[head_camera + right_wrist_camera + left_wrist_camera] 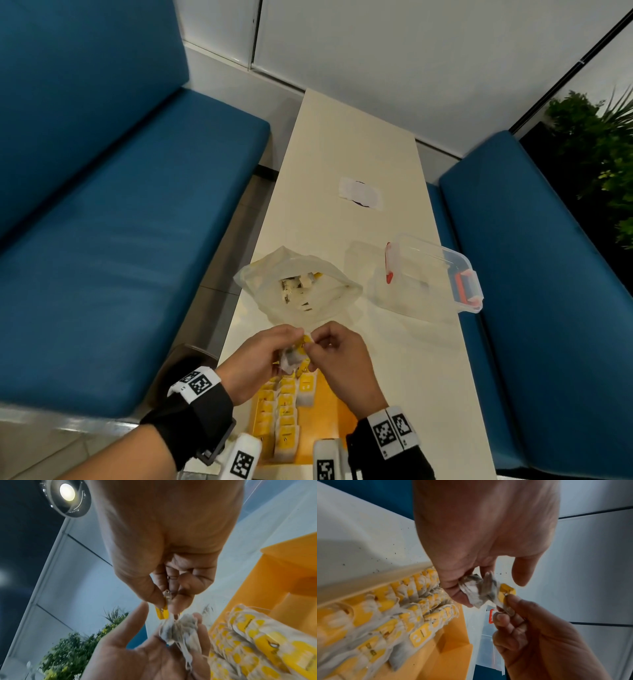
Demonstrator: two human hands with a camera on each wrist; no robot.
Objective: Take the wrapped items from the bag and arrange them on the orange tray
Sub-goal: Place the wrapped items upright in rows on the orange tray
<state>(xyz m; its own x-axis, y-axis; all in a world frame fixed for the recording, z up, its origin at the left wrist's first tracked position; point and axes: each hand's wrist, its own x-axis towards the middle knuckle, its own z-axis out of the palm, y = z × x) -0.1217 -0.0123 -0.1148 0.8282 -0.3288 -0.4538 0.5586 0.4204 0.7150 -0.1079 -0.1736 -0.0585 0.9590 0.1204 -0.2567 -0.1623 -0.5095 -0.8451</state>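
Note:
A clear plastic bag (298, 287) lies open on the table with several wrapped tea bags inside. Just in front of it, over the orange tray (330, 407), my left hand (291, 339) grips a small bunch of tea bags (477, 592). My right hand (310, 346) pinches the yellow tag (506, 591) of one bag in that bunch. Rows of yellow-tagged tea bags (282, 411) fill the tray's left side. In the right wrist view the tag (162, 613) sits between thumb and forefinger, with the bunch (180, 631) in the left palm.
A clear plastic box with red latches (435, 274) lies on its side right of the bag, near the table's right edge. A white paper patch (359, 193) sits farther back. Blue benches (120, 240) flank the narrow cream table (342, 144). A plant (599, 154) stands at far right.

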